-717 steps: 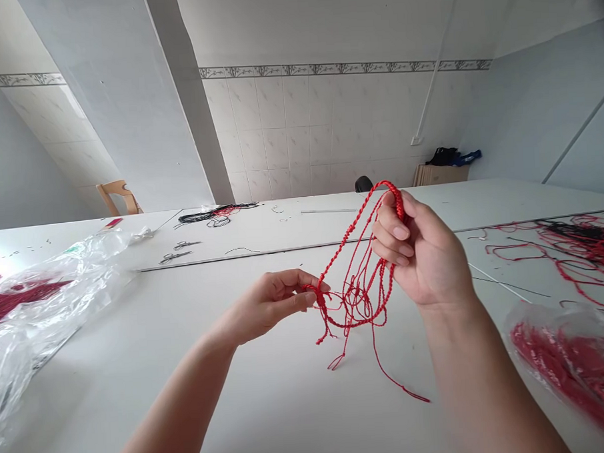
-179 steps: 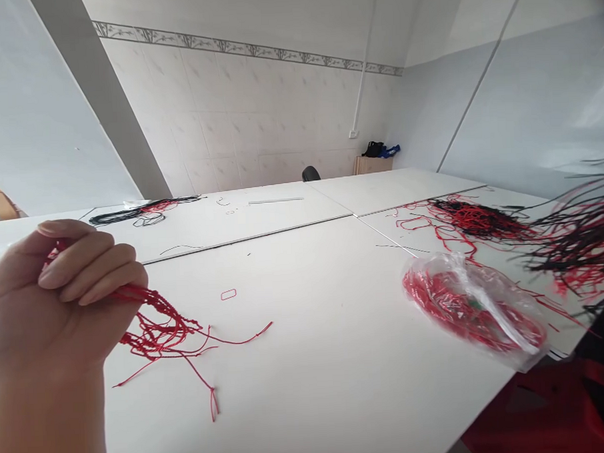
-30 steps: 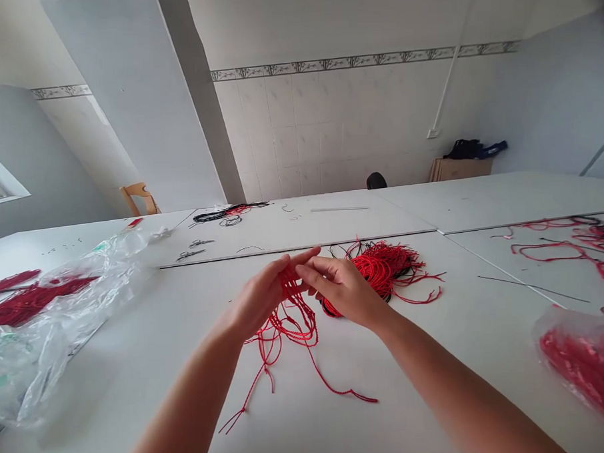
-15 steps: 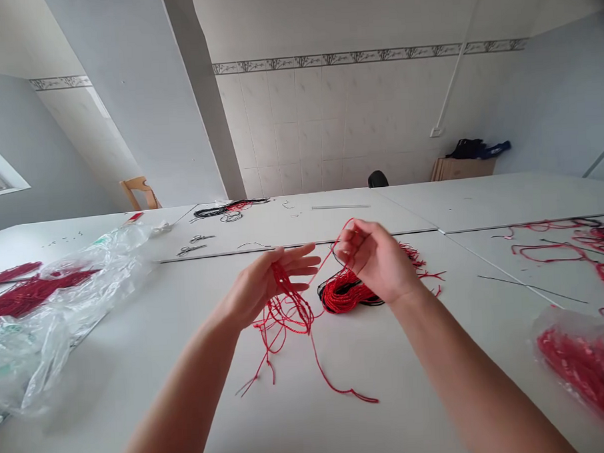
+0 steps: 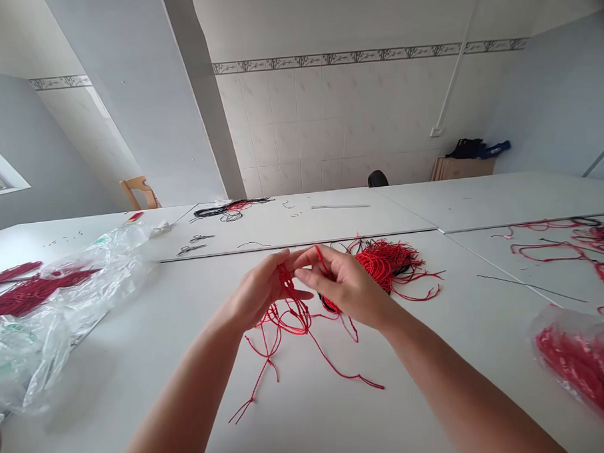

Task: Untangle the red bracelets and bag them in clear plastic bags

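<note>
Several looped red cords (image 5: 296, 317) hang from my left hand (image 5: 257, 292), which is closed around their upper part between thumb and fingers. Their knotted ends trail down over the white table. My right hand (image 5: 342, 281) is pressed up against the left one, its thumb and fingertips pinching a red cord (image 5: 320, 256) that loops over a finger. Exactly where the fingertips meet is partly hidden. Behind my right hand lies a thick bundle of red and black cords (image 5: 388, 263), partly covered by it.
At left, clear plastic bags (image 5: 85, 296) lie around dark red cords (image 5: 39, 291). Small scissors (image 5: 191, 248) and a black cord bundle (image 5: 221, 208) rest farther back. To the right are loose red cords (image 5: 573, 248) and a bag of red material (image 5: 588, 361).
My right hand has come down and left to meet my left hand, bringing the cord with it. More of the red bundle behind shows. The hanging ends have swung slightly.
</note>
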`<state>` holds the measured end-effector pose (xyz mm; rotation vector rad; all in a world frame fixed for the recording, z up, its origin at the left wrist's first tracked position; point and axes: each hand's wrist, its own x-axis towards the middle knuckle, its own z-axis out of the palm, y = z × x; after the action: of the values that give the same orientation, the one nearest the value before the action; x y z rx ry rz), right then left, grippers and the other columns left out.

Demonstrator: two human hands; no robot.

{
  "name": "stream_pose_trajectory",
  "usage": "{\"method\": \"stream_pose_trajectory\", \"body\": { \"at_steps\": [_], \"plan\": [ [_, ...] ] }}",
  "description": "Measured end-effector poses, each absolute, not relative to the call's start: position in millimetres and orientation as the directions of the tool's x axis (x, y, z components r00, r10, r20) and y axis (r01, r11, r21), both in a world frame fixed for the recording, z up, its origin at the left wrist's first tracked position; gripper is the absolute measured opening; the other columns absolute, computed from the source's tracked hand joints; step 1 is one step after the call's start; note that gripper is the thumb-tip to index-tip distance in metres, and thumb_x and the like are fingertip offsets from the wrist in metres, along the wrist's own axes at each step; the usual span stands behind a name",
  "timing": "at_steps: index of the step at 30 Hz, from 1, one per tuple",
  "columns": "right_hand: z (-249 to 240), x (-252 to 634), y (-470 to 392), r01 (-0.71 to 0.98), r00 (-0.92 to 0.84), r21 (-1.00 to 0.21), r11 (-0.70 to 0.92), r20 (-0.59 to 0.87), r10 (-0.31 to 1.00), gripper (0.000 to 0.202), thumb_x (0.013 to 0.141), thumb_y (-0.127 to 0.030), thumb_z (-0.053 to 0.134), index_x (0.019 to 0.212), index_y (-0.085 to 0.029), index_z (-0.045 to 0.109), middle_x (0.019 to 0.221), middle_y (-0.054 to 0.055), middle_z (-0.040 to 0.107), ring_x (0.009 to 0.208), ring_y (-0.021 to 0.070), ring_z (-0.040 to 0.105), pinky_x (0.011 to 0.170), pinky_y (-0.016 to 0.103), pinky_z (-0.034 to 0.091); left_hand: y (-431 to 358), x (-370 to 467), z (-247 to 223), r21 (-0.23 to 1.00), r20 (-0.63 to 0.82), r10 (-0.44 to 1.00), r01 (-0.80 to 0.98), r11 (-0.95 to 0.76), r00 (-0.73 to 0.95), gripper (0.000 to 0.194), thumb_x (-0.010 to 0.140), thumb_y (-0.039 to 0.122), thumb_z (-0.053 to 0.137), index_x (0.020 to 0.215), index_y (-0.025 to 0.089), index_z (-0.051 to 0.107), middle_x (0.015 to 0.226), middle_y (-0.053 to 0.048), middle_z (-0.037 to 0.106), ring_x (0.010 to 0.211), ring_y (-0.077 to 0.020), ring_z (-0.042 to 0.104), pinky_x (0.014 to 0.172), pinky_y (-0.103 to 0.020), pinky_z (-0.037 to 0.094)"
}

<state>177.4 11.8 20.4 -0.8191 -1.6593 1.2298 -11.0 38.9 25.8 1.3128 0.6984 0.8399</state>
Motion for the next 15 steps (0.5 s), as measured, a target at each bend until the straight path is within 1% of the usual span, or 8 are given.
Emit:
{"method": "stream_pose_trajectory", "body": {
  "at_steps": [2, 3, 5, 7, 11, 13, 15],
  "plan": [
    [21, 173, 8, 0.140, -0.379, -0.935, 0.327, 0.255, 0.890, 0.024, 0.092, -0.044, 0.071, 0.093, -0.023, 0.061, 0.063, -0.008, 0.039, 0.056, 0.0100, 0.034, 0.052, 0.026, 0.029, 36, -9, 26, 0.994, 0.027, 0.841, -0.105, 0.036, 0.540, 0.044, 0.103, 0.044, 0.045, 0.106, 0.017, 0.080, 0.116, -0.013, 0.076, 0.103, -0.0295, 0.067, 0.085, -0.040, 0.054],
    [21, 171, 7, 0.196, -0.366, -0.920, 0.339, 0.252, 0.896, 0.024, 0.090, -0.042, 0.074, 0.091, -0.022, 0.060, 0.062, -0.008, 0.040, 0.056, 0.0103, 0.035, 0.053, 0.027, 0.030, 35, -9, 26, 0.995, 0.030, 0.839, -0.094, 0.026, 0.543, 0.044, 0.104, 0.044, 0.046, 0.106, 0.017, 0.080, 0.113, -0.012, 0.076, 0.103, -0.0292, 0.068, 0.085, -0.039, 0.053],
    [23, 170, 6, 0.270, -0.341, -0.897, 0.350, 0.251, 0.906, 0.024, 0.087, -0.040, 0.076, 0.089, -0.022, 0.060, 0.061, -0.008, 0.039, 0.056, 0.0107, 0.036, 0.054, 0.027, 0.031, 34, -9, 27, 0.996, 0.031, 0.839, -0.082, 0.016, 0.543, 0.042, 0.104, 0.044, 0.046, 0.113, 0.018, 0.078, 0.114, -0.012, 0.076, 0.108, -0.0306, 0.067, 0.088, -0.040, 0.052],
    [24, 171, 7, 0.298, -0.340, -0.887, 0.353, 0.247, 0.908, 0.023, 0.088, -0.038, 0.074, 0.085, -0.022, 0.058, 0.060, -0.008, 0.039, 0.056, 0.0107, 0.035, 0.053, 0.028, 0.030, 34, -10, 27, 0.997, 0.018, 0.847, -0.076, 0.027, 0.531, 0.043, 0.103, 0.045, 0.047, 0.120, 0.020, 0.076, 0.118, -0.012, 0.075, 0.117, -0.0329, 0.064, 0.094, -0.043, 0.051],
    [20, 174, 11, 0.274, -0.382, -0.893, 0.358, 0.241, 0.892, 0.023, 0.092, -0.036, 0.067, 0.079, -0.022, 0.054, 0.062, -0.007, 0.038, 0.057, 0.0104, 0.032, 0.052, 0.028, 0.025, 35, -11, 25, 0.997, -0.014, 0.873, -0.063, 0.051, 0.487, 0.045, 0.102, 0.048, 0.049, 0.124, 0.020, 0.076, 0.131, -0.013, 0.071, 0.127, -0.0353, 0.058, 0.103, -0.047, 0.048],
    [17, 176, 13, 0.195, -0.416, -0.927, 0.322, 0.219, 0.882, 0.021, 0.094, -0.035, 0.064, 0.081, -0.022, 0.054, 0.064, -0.007, 0.039, 0.057, 0.0100, 0.030, 0.052, 0.027, 0.024, 36, -11, 24, 0.996, -0.012, 0.870, -0.069, 0.052, 0.492, 0.046, 0.102, 0.049, 0.049, 0.125, 0.020, 0.076, 0.135, -0.013, 0.069, 0.128, -0.0363, 0.058, 0.103, -0.048, 0.049],
    [15, 179, 17, 0.069, -0.434, -0.967, 0.245, 0.192, 0.880, 0.018, 0.094, -0.035, 0.063, 0.084, -0.022, 0.056, 0.067, -0.007, 0.039, 0.056, 0.0095, 0.028, 0.051, 0.026, 0.022, 36, -11, 24, 0.996, 0.002, 0.866, -0.080, 0.043, 0.500, 0.046, 0.102, 0.050, 0.049, 0.125, 0.021, 0.076, 0.136, -0.013, 0.069, 0.130, -0.0375, 0.057, 0.100, -0.049, 0.051]
  ]
}}
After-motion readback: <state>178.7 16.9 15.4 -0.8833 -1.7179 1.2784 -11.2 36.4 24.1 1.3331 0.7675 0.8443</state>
